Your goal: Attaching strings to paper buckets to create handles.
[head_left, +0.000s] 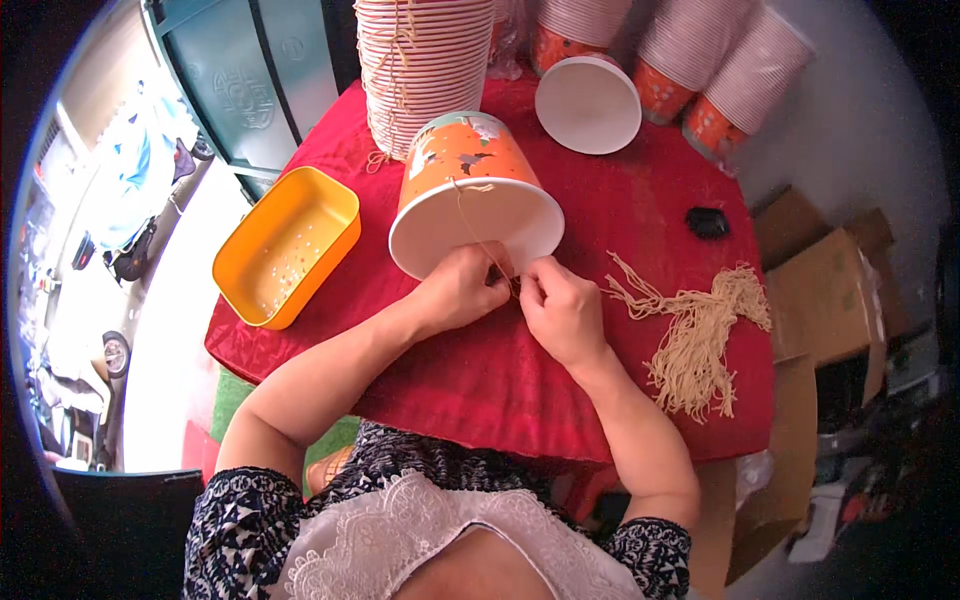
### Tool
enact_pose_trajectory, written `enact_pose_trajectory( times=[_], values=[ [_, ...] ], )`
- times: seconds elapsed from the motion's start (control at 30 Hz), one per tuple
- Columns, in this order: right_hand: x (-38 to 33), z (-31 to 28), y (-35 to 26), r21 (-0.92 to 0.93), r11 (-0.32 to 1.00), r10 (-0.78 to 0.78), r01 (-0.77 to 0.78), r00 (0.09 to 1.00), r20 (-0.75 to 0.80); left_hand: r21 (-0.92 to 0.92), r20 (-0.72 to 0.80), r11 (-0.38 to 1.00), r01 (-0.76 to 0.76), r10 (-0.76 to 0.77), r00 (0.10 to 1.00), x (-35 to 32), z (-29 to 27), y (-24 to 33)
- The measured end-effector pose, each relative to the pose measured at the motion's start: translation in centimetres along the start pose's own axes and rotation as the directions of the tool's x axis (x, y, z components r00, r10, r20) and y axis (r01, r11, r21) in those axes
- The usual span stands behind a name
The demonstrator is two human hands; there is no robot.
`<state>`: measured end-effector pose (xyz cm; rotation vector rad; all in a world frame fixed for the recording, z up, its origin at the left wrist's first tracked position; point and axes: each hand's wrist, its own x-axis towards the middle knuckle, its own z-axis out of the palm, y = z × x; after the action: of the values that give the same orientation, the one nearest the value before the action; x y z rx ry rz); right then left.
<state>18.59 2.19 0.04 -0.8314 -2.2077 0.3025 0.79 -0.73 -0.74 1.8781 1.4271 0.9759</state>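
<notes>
An orange paper bucket (470,160) with printed pictures lies tilted on the red cloth, its white open mouth facing me. A thin beige string (462,208) runs from the bucket's side over its rim, down to my fingers. Just below the rim, my left hand (463,287) is closed, thumb and fingers pinched on the string. Close beside it, my right hand (565,308) is also pinched on the string. Whatever lies between the fingertips is mostly hidden. Right of my right hand rests a loose bundle of beige strings (700,335).
A yellow plastic tub (335,215) holding small pale bits stands at left. Behind the bucket rises a tall stack of paper buckets (420,70). Another bucket (588,105) lies farther back, near wrapped stacks (690,50). A small black object (708,223) sits right; cardboard boxes (825,295) stand beyond the table.
</notes>
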Motion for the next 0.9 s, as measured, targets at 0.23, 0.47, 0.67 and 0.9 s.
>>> enact_pose_trajectory(
  times=[0.23, 0.47, 0.67, 0.9],
  values=[
    [0.5, -3.1, -0.4, 0.607, 0.777, 0.029, -0.167, 0.973, 0.23, -0.041, -0.102, 0.999, -0.033, 0.028, 0.994, -0.4, -0.2, -0.5],
    [0.4, -1.9, -0.7, 0.448, 0.633, 0.568, -0.632, 0.772, 0.286, -0.037, -0.133, 0.996, -0.076, 0.07, 0.989, -0.2, 0.7, 0.0],
    [0.2, -0.3, -1.5, 0.66, 0.428, 0.541, -0.617, 0.76, 0.359, -0.089, -0.114, 0.994, -0.07, 0.06, 0.992, -0.1, 0.8, -0.1],
    [-0.5, 0.8, 0.4, 0.65, 0.419, 0.531, -0.635, 0.751, 0.392, -0.023, -0.158, 0.988, -0.155, 0.149, 0.976, 0.2, 1.0, -0.5]
  ],
)
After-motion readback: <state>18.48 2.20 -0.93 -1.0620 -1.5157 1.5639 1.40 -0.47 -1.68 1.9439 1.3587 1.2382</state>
